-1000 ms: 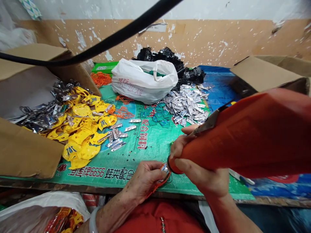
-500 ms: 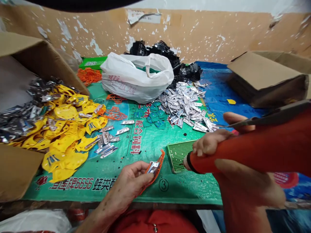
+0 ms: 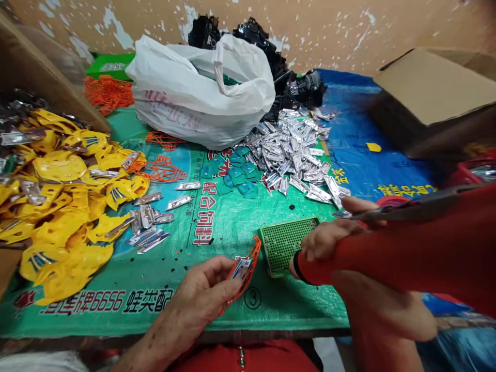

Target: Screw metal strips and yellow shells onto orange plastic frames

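Surface (image 3: 232, 217), covered by a green printed sack, carries a white plastic bag (image 3: 201, 88) at the far edge, yellow plastic parts (image 3: 65, 201) at the left edge and metal clips (image 3: 294, 160) mid-surface. Right hand (image 3: 329, 240), fingers clenched around an orange power screwdriver (image 3: 406, 248), near the right front corner. Left hand (image 3: 201, 297) at the front edge, fingers grasping an orange frame (image 3: 248, 268) with a metal clip on it, just beside a green perforated tray (image 3: 284, 240).

A thin orange plastic frame (image 3: 248, 271) with a small silver metal clip (image 3: 240, 268) against it stands tilted on edge, just left of the orange tool's (image 3: 387, 253) black-ringed tip.
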Tool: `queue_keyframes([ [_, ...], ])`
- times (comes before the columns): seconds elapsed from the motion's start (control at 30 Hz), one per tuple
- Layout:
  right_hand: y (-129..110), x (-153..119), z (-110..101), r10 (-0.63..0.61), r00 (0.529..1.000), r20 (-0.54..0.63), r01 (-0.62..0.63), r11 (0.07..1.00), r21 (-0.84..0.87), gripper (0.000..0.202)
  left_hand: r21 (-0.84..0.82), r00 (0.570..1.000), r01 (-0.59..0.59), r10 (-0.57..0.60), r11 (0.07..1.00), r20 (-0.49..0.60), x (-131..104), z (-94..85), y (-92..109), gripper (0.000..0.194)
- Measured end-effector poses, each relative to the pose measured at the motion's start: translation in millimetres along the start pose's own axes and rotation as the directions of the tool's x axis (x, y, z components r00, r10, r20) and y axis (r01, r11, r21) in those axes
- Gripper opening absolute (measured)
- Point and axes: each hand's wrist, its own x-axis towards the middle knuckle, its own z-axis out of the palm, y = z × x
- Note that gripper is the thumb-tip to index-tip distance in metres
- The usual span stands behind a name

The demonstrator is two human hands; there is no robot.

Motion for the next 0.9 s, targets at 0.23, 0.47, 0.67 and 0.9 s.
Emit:
queue_keyframes([
  [0.23,-2,-4,-1,0.062,0.996,0.058,-0.067,0.994,0.083,0.057,0.017,1.0,-0.024,0.024,1.0,0.001,2,1.1,-1,0.032],
  [0.47,-9,-6,9,0.061,0.998,0.016,-0.062,0.995,0.082,0.04,-0.028,0.997,-0.073,0.072,0.997,-0.021,6,1.8,-6,0.034],
  [0.67,-13,-4,14,0.042,0.999,0.016,-0.042,0.999,0.001,0.048,-0.078,0.995,-0.086,0.081,0.993,-0.065,3,5.9,3,0.034],
  [0.9,-14,-3,14,0.023,1.0,0.02,-0.021,0.997,-0.072,0.044,-0.041,0.976,-0.172,0.164,0.984,-0.146,4,3.7,-1,0.058],
])
